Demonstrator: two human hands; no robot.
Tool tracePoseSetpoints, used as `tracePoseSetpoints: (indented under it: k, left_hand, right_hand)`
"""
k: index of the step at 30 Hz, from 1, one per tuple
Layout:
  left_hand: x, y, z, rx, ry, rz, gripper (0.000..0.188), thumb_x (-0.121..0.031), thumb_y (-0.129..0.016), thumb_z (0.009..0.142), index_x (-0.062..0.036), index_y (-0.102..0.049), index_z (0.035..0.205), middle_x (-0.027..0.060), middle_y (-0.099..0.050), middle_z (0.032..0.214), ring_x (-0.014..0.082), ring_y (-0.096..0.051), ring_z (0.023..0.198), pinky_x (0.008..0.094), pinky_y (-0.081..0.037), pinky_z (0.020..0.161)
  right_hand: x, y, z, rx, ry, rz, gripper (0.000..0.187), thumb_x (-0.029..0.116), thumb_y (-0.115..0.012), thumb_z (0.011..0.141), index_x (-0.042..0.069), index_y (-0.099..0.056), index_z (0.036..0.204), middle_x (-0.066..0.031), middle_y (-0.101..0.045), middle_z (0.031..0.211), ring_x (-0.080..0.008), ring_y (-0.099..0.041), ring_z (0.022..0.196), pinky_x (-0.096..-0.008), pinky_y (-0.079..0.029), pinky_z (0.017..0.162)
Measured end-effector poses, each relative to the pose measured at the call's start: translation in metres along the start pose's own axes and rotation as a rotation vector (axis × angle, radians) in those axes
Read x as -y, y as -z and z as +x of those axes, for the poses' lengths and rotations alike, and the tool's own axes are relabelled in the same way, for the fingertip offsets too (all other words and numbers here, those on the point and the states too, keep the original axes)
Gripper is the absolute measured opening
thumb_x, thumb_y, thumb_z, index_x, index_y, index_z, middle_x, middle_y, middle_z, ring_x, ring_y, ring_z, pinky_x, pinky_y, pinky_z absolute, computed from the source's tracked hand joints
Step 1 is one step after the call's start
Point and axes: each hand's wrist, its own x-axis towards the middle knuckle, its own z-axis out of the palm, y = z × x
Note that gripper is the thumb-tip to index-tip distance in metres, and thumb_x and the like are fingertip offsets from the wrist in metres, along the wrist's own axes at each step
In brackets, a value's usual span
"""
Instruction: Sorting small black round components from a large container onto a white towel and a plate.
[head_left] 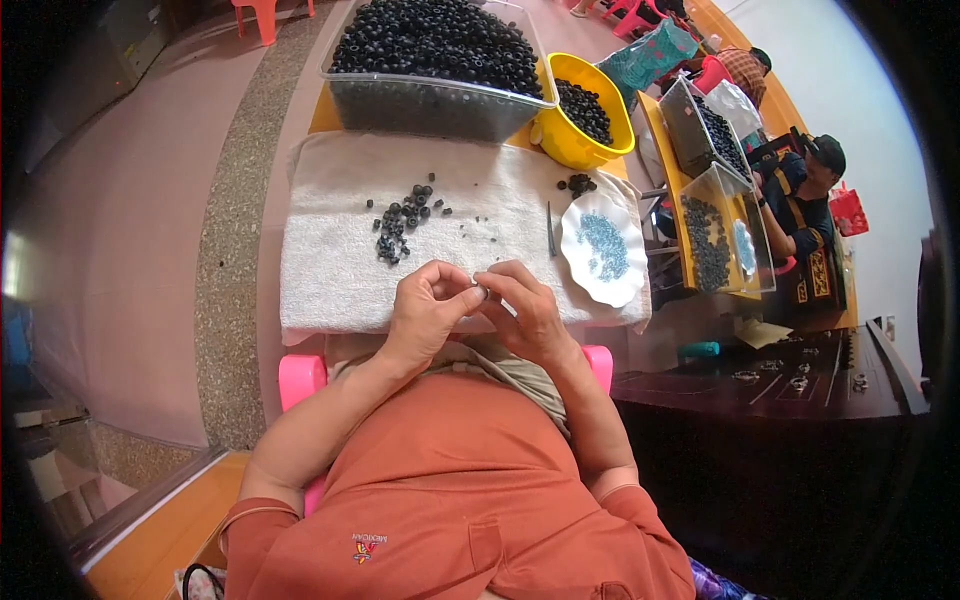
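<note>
In front of my body, my left hand (430, 308) and my right hand (527, 312) meet with the fingertips pinched together. Between them is a small roundish piece (480, 291), mostly covered by fingers, so its kind is unclear. Both hands are just above the near part of a white towel (330, 250). Beyond them lies a loose group of small black ring-like parts (408, 212). To the right, a white scalloped plate (573, 250) holds many tiny light-blue pieces. Dark slim tweezers (551, 230) lie beside the plate.
At the far edge stand a clear plastic bin (430, 108) heaped with black parts and a yellow basin (585, 152) with more. A small black pile (577, 185) sits near the plate. A co-worker (805, 205) sits at another table on the right. Pink chair arms (302, 380) flank me.
</note>
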Motion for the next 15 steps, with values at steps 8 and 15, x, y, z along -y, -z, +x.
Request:
tracePoseSetpoints:
  k: [8,15]
  left_hand:
    - [0.004,0.000,-0.003,0.030,-0.014,0.046,0.016,0.003,-0.067,0.085,-0.0042,-0.055,0.092,0.0013,-0.062,0.085,0.0068,-0.061,0.074,0.0212,-0.053,0.066]
    - [0.001,-0.001,-0.003,0.064,0.012,0.031,0.015,0.003,-0.067,0.085,-0.0045,-0.055,0.091,0.0016,-0.062,0.083,0.0064,-0.060,0.074,0.0214,-0.053,0.066]
  right_hand:
    - [0.000,0.007,-0.005,0.109,-0.057,0.098,0.032,0.000,-0.068,0.080,0.002,-0.061,0.111,-0.0142,-0.061,0.098,-0.0302,-0.066,0.082,-0.0366,-0.054,0.068]
    - [-0.004,0.001,-0.012,0.066,-0.062,0.164,0.032,-0.001,-0.067,0.079,0.001,-0.061,0.110,-0.0135,-0.061,0.092,-0.0267,-0.062,0.078,-0.0334,-0.050,0.066]
